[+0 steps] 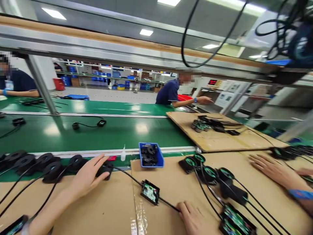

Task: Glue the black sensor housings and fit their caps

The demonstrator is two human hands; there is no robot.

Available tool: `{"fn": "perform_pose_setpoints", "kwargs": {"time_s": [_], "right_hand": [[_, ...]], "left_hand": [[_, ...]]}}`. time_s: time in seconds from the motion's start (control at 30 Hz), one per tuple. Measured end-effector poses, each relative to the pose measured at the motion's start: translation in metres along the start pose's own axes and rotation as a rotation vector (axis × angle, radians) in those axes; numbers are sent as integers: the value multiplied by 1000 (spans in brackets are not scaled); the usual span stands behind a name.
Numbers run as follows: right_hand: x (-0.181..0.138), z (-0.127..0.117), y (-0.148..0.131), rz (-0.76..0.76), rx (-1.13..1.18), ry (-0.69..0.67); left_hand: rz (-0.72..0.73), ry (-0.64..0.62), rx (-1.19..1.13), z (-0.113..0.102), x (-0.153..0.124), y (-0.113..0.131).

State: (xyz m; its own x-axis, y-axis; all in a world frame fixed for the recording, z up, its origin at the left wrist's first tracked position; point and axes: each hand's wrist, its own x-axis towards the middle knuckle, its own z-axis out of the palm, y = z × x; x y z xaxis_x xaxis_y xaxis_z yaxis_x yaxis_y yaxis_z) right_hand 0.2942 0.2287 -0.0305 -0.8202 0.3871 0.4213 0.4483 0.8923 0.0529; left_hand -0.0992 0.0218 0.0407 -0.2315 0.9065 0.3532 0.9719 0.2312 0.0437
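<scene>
L hand [89, 176] spread, fingers resting on black ring part [105, 168] at cardboard [110, 209] edge. R hand [193, 217] loosely curled on cable [168, 204] nr open circuit box [150, 192]. Blue bin [158, 156] behind.

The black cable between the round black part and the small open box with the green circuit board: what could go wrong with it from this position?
1. The left hand rests on the round black coil part while the right hand touches the thin black cable; a pull might drag the small open box with the green circuit board.
2. Nearby black cables cross; they could snag.
3. The small white bottle stands close; it might tip.
</scene>
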Motion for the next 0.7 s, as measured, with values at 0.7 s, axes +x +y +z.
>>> {"fn": "perform_pose_setpoints", "kwargs": {"time_s": [0.7], "right_hand": [[122,-21,92,624,-65,-116]], "left_hand": [[228,329,-196,27,-15,26]]}}
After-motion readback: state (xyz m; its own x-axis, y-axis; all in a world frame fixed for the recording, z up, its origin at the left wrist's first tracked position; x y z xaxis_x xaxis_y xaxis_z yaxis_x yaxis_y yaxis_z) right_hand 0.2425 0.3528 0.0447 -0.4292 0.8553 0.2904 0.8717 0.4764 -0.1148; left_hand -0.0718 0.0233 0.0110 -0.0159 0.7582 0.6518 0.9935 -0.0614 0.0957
